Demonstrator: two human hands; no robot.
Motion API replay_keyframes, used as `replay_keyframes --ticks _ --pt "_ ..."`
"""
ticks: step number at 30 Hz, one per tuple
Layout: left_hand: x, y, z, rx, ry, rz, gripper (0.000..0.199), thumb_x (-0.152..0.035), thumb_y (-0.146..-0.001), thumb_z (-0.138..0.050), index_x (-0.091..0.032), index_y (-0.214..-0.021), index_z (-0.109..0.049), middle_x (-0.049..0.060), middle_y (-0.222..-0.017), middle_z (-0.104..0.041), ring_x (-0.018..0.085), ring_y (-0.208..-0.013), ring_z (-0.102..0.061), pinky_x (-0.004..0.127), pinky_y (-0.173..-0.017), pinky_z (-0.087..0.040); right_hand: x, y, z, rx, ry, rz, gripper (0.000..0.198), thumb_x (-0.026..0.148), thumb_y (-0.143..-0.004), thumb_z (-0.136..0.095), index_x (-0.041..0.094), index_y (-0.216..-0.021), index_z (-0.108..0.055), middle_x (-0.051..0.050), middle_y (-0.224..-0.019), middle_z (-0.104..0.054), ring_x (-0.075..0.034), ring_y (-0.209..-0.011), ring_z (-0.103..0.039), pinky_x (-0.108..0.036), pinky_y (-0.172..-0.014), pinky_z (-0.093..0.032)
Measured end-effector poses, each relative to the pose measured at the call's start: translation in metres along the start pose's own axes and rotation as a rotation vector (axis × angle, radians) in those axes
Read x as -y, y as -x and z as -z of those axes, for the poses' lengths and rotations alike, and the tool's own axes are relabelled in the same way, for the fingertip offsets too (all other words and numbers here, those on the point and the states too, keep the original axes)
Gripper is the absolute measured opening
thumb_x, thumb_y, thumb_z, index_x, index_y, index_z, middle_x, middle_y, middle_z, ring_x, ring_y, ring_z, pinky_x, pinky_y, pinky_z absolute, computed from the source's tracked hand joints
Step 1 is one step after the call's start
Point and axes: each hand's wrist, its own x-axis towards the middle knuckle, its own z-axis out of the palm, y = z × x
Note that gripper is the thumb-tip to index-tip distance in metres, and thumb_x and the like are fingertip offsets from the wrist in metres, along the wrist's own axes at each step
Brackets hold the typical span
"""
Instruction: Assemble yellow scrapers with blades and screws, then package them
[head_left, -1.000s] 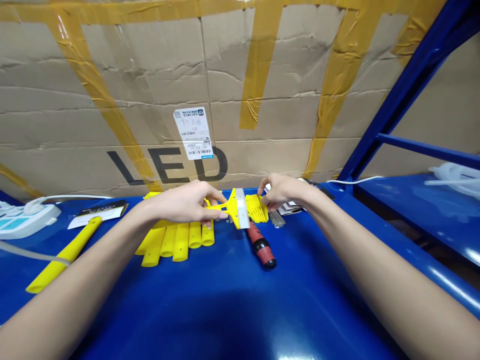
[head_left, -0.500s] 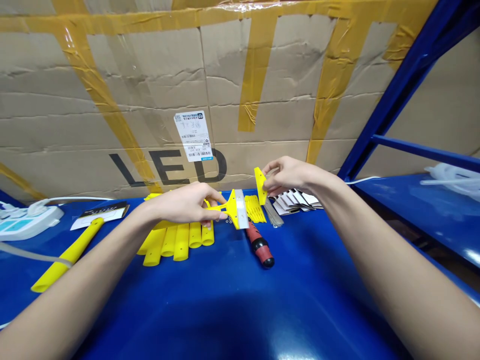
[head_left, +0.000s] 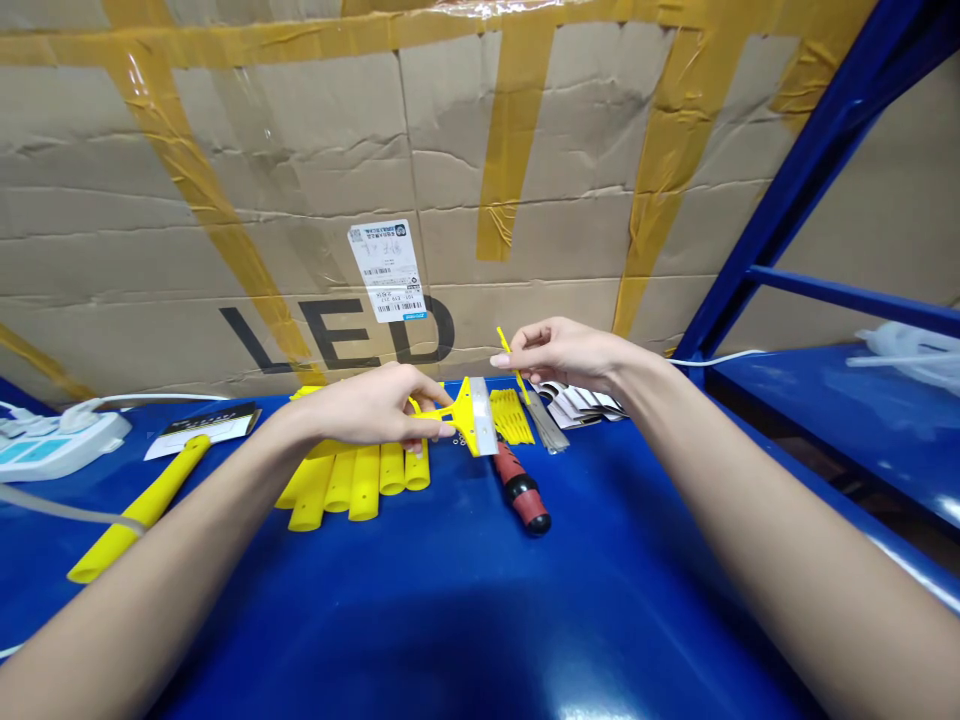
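Observation:
My left hand (head_left: 386,405) is closed on the narrow neck of a yellow scraper head (head_left: 466,415), with a flat metal blade (head_left: 484,415) lying across its front edge. Between the thumb and fingers of my right hand (head_left: 551,352), a thin yellow plastic plate (head_left: 513,362) is pinched, turned edge-on to me. Below the two hands lie a pile of similar yellow plates (head_left: 512,417) and a stack of metal blades (head_left: 547,426). A red and black screwdriver (head_left: 522,488) rests just under the scraper head, its tip hidden.
Several yellow tube handles (head_left: 364,485) lie beneath my left wrist. One longer yellow handle (head_left: 142,510) sits at the left by a white power strip (head_left: 64,447). Printed cards (head_left: 581,405) lie behind the blades. A large cardboard box (head_left: 315,180) stands behind; a blue frame (head_left: 780,190) rises at right.
My right hand has shifted slightly left, turning the yellow plate from its broad face to its edge. My left hand and the scraper head stay nearly still.

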Motion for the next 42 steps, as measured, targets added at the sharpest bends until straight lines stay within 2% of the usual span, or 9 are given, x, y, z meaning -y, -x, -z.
replay_keyframes --ticks 3,5,7,9,14,24,33,38,42 --pt "0.001 0.000 0.000 -0.004 -0.004 0.010 0.052 -0.062 -0.087 -0.058 -0.019 -0.115 -0.070 0.005 -0.078 -0.077 0.020 -0.071 -0.070 0.026 -0.060 -0.044 0.000 -0.001 -0.001 0.031 -0.141 0.009 0.023 0.023 -0.079 -0.080 0.015 -0.068 -0.061 0.002 -0.067 -0.061 -0.005 -0.060 -0.055 -0.015 -0.062 -0.048" --pt "0.002 0.000 0.000 -0.006 -0.008 0.012 0.053 -0.063 -0.087 -0.058 -0.019 -0.114 -0.070 0.005 -0.077 -0.077 0.020 -0.070 -0.069 0.026 -0.059 -0.043 0.000 -0.001 -0.002 0.001 -0.200 -0.014 0.013 0.014 -0.079 -0.078 0.016 -0.081 -0.065 0.002 -0.071 -0.065 -0.005 -0.061 -0.057 -0.015 -0.063 -0.048" --pt "0.003 -0.001 0.000 -0.004 -0.009 0.008 0.053 -0.063 -0.087 -0.058 -0.019 -0.113 -0.070 0.005 -0.078 -0.077 0.019 -0.069 -0.069 0.025 -0.059 -0.043 0.000 -0.002 -0.002 -0.049 -0.194 -0.050 0.026 0.011 -0.077 -0.079 0.020 -0.098 -0.067 0.003 -0.072 -0.067 -0.005 -0.056 -0.055 -0.015 -0.056 -0.046" --pt "0.004 -0.002 0.000 0.001 -0.005 0.007 0.054 -0.062 -0.088 -0.058 -0.018 -0.116 -0.070 0.005 -0.078 -0.077 0.019 -0.069 -0.069 0.025 -0.059 -0.043 -0.002 -0.003 -0.002 -0.043 -0.161 -0.082 0.033 0.013 -0.075 -0.081 0.021 -0.104 -0.068 0.002 -0.075 -0.069 -0.005 -0.056 -0.055 -0.015 -0.054 -0.046" --pt "0.005 -0.003 -0.001 0.002 0.013 0.022 0.058 -0.060 -0.087 -0.060 -0.018 -0.126 -0.065 0.005 -0.079 -0.078 0.020 -0.072 -0.072 0.026 -0.062 -0.045 -0.009 -0.007 -0.002 0.110 -0.075 -0.117 0.014 0.021 -0.076 -0.082 0.015 -0.081 -0.071 -0.002 -0.078 -0.071 -0.007 -0.067 -0.063 -0.013 -0.061 -0.051" --pt "0.005 -0.002 -0.001 -0.025 -0.003 0.076 0.058 -0.056 -0.085 -0.064 -0.017 -0.127 -0.065 0.007 -0.091 -0.079 0.022 -0.077 -0.072 0.027 -0.065 -0.046 -0.022 -0.013 -0.007 0.154 -0.106 -0.179 0.033 0.017 -0.067 -0.088 0.020 -0.087 -0.062 0.001 -0.068 -0.072 -0.008 -0.060 -0.066 -0.016 -0.060 -0.054" --pt "0.006 0.000 0.001 -0.025 0.069 -0.031 0.045 -0.055 -0.089 -0.060 -0.019 -0.115 -0.067 0.005 -0.081 -0.077 0.020 -0.075 -0.071 0.026 -0.066 -0.048 -0.016 -0.012 -0.027 0.136 -0.115 -0.217 0.039 0.019 -0.065 -0.091 0.017 -0.083 -0.056 0.001 -0.064 -0.070 -0.006 -0.053 -0.063 -0.012 -0.053 -0.052" --pt "0.003 0.000 0.000 -0.057 0.060 0.006 0.043 -0.052 -0.089 -0.061 -0.018 -0.115 -0.067 0.005 -0.078 -0.076 0.021 -0.074 -0.071 0.027 -0.065 -0.048 -0.011 -0.009 -0.035 0.114 -0.134 -0.280 0.038 0.020 -0.072 -0.088 0.016 -0.097 -0.059 -0.003 -0.078 -0.075 -0.009 -0.060 -0.069 -0.016 -0.062 -0.060" --pt "-0.001 0.000 0.000 -0.073 0.058 0.022 0.042 -0.048 -0.089 -0.062 -0.018 -0.117 -0.066 0.005 -0.077 -0.077 0.021 -0.074 -0.072 0.026 -0.065 -0.049 -0.014 -0.011 -0.038 0.100 -0.135 -0.248 0.028 0.021 -0.080 -0.082 0.017 -0.093 -0.058 -0.001 -0.071 -0.072 -0.008 -0.054 -0.066 -0.016 -0.058 -0.059"
